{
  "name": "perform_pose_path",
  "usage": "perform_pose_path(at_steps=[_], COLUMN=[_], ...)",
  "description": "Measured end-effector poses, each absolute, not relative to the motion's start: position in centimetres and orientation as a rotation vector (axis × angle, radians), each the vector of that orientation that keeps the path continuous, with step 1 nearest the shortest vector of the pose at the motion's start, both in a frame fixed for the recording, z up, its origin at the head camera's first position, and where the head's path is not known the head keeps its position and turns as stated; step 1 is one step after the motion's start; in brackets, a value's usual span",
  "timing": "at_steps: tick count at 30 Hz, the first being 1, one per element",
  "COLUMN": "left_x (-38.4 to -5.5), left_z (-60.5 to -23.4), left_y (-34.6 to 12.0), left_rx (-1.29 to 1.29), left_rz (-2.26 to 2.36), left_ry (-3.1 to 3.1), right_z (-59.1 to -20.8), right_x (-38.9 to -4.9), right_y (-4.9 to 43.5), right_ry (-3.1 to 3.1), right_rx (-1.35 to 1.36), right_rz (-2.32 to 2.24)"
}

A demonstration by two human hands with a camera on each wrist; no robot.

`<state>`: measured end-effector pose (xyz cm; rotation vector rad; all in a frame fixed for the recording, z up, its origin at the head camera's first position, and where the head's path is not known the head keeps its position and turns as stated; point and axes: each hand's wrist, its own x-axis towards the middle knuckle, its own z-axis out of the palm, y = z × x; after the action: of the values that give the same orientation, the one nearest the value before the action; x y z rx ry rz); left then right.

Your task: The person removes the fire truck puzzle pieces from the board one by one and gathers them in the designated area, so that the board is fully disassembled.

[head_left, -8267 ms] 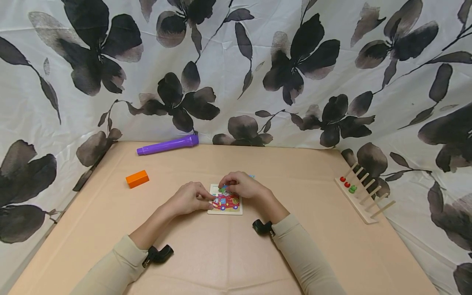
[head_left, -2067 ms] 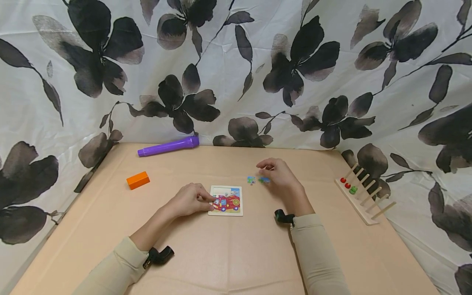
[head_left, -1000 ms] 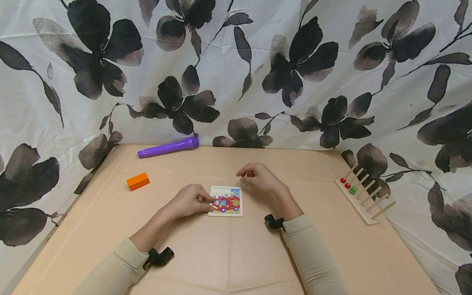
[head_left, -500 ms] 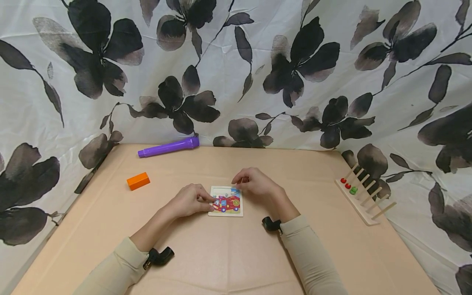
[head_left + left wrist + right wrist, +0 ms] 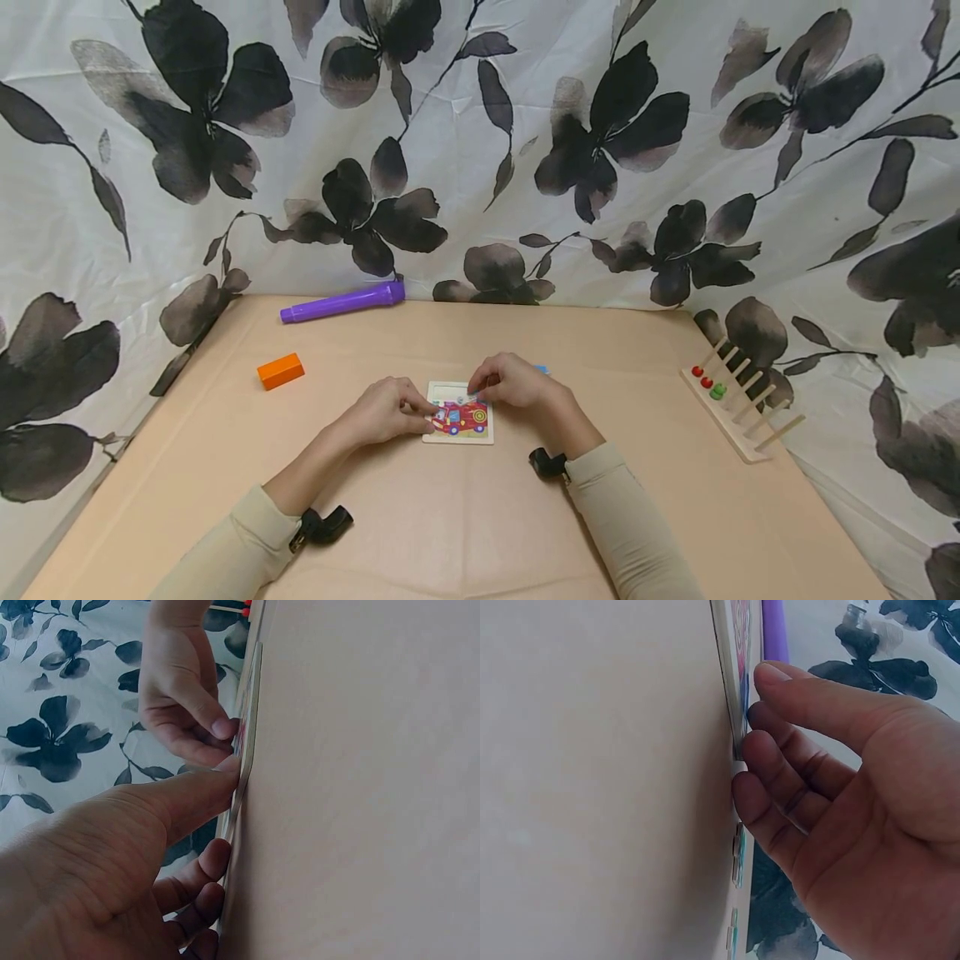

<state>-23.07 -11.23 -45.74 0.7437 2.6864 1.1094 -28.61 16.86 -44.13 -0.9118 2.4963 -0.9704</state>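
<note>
In the head view a small jigsaw puzzle tray (image 5: 459, 437) with a red truck picture lies flat on the table. Its upper left part looks pale. My left hand (image 5: 390, 408) grips the tray's left edge; in the left wrist view the thumb (image 5: 202, 791) lies on the edge, the other fingertips beside it. My right hand (image 5: 513, 382) is at the upper right corner, with loosely bent fingers at the picture. In the right wrist view I see nothing between thumb and forefinger. A blue puzzle piece (image 5: 542, 369) lies behind this hand; the right wrist view shows two loose pieces (image 5: 739, 855).
An orange block (image 5: 281, 371) and a purple tube (image 5: 343, 302) lie at the back left. A wooden peg stand (image 5: 738, 408) with red and green beads is at the right edge. Floral cloth (image 5: 480, 150) hangs behind the table.
My right hand has moved from behind the loose pieces leftward and nearer, to the tray's upper right corner. Earlier it was over the tray with a green piece. The left hand has stayed at the tray.
</note>
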Motion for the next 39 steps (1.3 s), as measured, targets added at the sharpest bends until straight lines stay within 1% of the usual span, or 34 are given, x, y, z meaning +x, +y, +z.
perform_pose_path(at_steps=[18,25,39], left_x=[-22.95,-22.9,-22.98], left_z=[-45.8,-45.69,-45.61], left_y=[-11.33,-11.25,-11.2], left_rx=[0.787,0.743,0.746], left_rz=[1.127,1.107,1.097], left_ry=[2.706,2.694,2.699], right_z=[-44.38,-44.53,-44.53], right_x=[-28.34,-28.44,-28.22], right_y=[16.63,16.62,16.48], right_ry=[2.496,2.497,2.507], right_rx=[-0.899,-0.908,-0.885], right_rz=[-0.947,-0.935,-0.948])
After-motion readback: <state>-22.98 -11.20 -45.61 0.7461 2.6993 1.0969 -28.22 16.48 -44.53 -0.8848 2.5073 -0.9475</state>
